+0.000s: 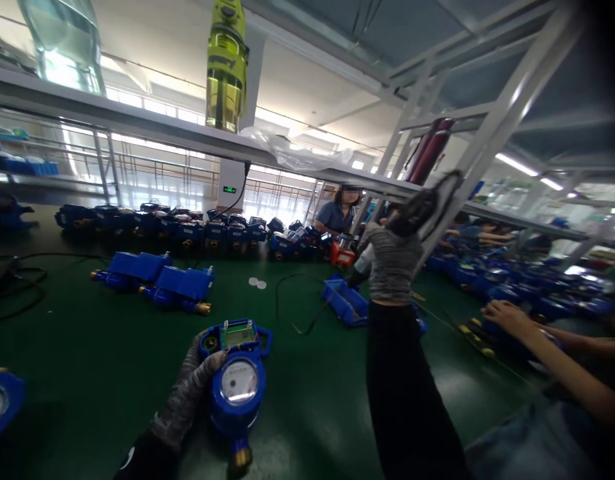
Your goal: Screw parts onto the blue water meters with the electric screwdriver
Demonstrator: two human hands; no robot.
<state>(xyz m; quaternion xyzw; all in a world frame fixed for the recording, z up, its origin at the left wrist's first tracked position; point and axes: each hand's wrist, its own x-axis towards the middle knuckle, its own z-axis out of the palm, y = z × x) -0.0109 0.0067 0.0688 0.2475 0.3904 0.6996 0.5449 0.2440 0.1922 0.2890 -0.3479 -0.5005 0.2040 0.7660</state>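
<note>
The left hand (195,383), in a grey knit glove, grips a blue water meter with a round white dial and a small green display (236,379) by its left side, holding it just above the dark green table (87,360). The right hand is out of sight. Behind the meter lie two blue rectangular meter housings with brass ends (157,279), and farther back a long row of blue meters (187,230). A person in a grey striped top and black skirt (395,313) stands close on the right, blocking much of that side. A co-worker's bare arm (542,340) reaches in from the right. Another blue meter (0,403) is cut off at the left edge. Distant benches are blurred.
</note>
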